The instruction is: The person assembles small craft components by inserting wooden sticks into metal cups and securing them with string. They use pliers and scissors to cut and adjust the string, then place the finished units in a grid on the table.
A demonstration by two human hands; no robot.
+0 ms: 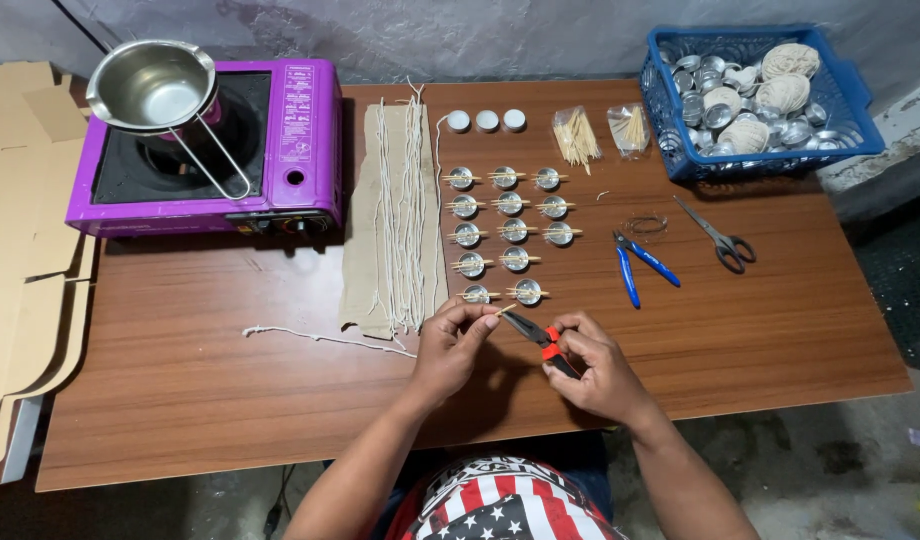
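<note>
Head view: left hand (pixel 458 345) pinching a small stick (pixel 507 310), right hand (pixel 592 365) gripping red-handled pliers (pixel 533 333) whose tips are meeting the stick. Rows of tin cups (pixel 510 232) lying just beyond both hands; wick strands (pixel 400 215) beyond the left hand.

- In front of you stands a wooden table (pixel 230 390) with a reddish-brown grain top, its near edge running across the lower part of the view.
- Behind it you see a grey wall (pixel 480 35) covered with a wrinkled, cloudy plastic sheet.
- Under and around the table lies a rough grey concrete floor (pixel 830 470), stained and dusty.
- To your left, flattened cardboard sheets (pixel 20 220) lie beside the table.
- Light falls evenly from above, with soft shadows.
</note>
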